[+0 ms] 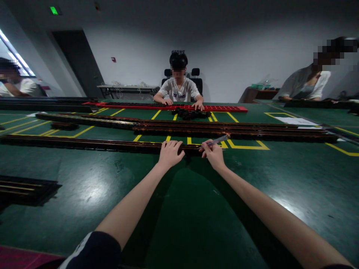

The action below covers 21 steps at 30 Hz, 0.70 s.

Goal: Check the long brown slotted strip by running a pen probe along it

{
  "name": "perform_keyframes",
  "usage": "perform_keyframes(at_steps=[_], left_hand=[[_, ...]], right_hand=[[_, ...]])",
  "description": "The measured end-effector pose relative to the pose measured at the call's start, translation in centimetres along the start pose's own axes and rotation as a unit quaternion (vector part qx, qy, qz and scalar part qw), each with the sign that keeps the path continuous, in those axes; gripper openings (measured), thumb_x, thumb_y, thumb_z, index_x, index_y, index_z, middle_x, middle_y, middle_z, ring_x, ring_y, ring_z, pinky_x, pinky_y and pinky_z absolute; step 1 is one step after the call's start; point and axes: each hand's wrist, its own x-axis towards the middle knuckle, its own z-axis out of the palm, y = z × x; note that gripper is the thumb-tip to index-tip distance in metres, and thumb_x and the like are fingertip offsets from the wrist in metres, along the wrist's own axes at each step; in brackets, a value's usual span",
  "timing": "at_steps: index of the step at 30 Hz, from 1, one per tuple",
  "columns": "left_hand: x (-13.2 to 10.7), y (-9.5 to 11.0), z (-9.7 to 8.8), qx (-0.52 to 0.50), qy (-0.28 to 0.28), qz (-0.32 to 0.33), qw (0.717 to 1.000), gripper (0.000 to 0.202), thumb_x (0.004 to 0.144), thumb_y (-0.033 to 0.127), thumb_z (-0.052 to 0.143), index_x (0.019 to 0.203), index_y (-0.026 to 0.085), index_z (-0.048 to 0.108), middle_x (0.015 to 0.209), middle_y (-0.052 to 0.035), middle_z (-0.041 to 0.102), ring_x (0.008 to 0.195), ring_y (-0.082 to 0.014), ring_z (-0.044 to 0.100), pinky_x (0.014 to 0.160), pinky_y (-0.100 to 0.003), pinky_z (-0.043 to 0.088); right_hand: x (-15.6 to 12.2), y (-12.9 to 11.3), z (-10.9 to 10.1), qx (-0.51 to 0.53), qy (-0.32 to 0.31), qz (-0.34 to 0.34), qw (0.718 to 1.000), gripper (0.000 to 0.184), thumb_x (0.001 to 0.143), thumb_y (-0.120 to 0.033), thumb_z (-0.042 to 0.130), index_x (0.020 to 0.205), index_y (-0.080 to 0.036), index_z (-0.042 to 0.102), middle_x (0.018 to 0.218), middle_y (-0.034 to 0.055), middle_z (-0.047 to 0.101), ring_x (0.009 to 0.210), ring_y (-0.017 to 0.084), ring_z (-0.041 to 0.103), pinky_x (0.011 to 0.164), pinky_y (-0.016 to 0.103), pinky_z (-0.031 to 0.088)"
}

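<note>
A long dark slatted strip (84,143) lies across the table in front of me. My left hand (170,154) rests over its right part, with fingers bent across the top and the thumb on the near side. Close to the strip's right end, my right hand (213,154) pinches a slim pen-like tool with a clear barrel (220,139). Its back end points up and right, while its tip is down by the strip. Whether the tip touches the strip I cannot tell.
Beyond lie bundled dark strips (235,129) and a red slotted strip (224,108), where a person opposite (179,87) has both hands. More dark strips (25,188) lie at left. Yellow tape lines mark the green table (185,224). White paper (297,121) lies right. Other people sit at both sides.
</note>
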Motion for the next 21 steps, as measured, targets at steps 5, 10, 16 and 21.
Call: perform_keyframes(at_steps=[5,10,16,21], left_hand=[[0.04,0.01,0.05,0.022,-0.007,-0.004,1.000,0.046,0.089,0.043,0.040,0.123,0.018,0.058,0.119,-0.0111,0.064,0.112,-0.0274,0.056,0.104,-0.047,0.035],[0.04,0.08,-0.10,0.022,-0.011,-0.001,1.000,0.047,0.089,0.045,0.039,0.122,0.017,0.058,0.118,-0.0120,0.064,0.110,-0.0281,0.056,0.102,-0.048,0.036],[0.05,0.09,-0.22,0.026,-0.011,0.000,1.000,0.047,0.089,0.047,0.040,0.121,0.017,0.058,0.116,-0.0120,0.065,0.109,-0.0282,0.057,0.101,-0.048,0.036],[0.03,0.08,-0.11,0.032,-0.007,-0.001,0.999,0.046,0.088,0.047,0.042,0.120,0.018,0.059,0.115,-0.0114,0.065,0.108,-0.0279,0.057,0.100,-0.046,0.037]], right_hand=[[-0.07,0.06,-0.03,0.016,0.012,0.012,1.000,0.045,0.075,-0.063,0.058,0.075,-0.018,0.054,0.066,0.0040,0.065,0.045,0.011,0.056,0.041,0.023,0.045],[0.04,0.09,-0.05,0.041,0.019,0.024,0.999,0.042,0.076,-0.059,0.059,0.074,-0.018,0.054,0.064,0.0038,0.066,0.042,0.010,0.055,0.039,0.022,0.043],[0.05,0.04,0.03,0.046,0.026,0.031,0.998,0.036,0.078,-0.054,0.059,0.074,-0.018,0.054,0.064,0.0032,0.066,0.042,0.010,0.055,0.039,0.021,0.043],[0.02,0.10,0.11,0.052,0.034,0.027,0.998,0.039,0.076,-0.057,0.059,0.074,-0.018,0.053,0.064,0.0034,0.066,0.042,0.011,0.056,0.038,0.022,0.043]])
